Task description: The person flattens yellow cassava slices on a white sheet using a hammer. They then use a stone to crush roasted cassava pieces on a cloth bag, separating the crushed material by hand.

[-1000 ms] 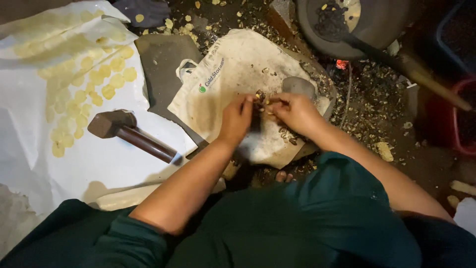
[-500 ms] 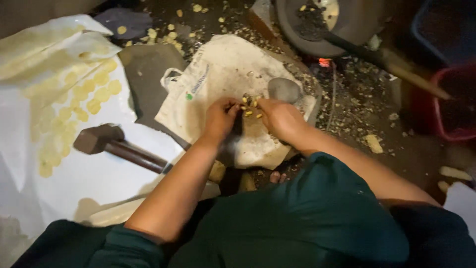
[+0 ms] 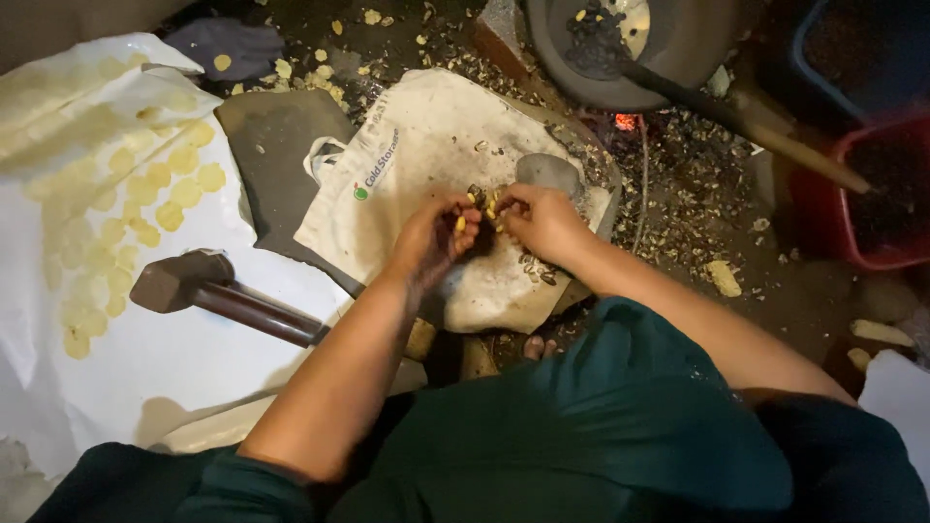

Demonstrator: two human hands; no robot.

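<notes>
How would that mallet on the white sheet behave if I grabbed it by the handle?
The mallet would probably feel head-heavy: its blocky head looks much thicker than the dark handle. Lying flat on the white sheet, it seems unlikely to roll. The smooth-looking handle might slip somewhat.

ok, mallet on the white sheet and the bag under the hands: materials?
Mallet: dark, dull head, likely metal or stone; smooth brown handle looks like polished wood. Bag: off-white woven cloth, judging by its soft creases and loop handle; matte and soiled.
</notes>
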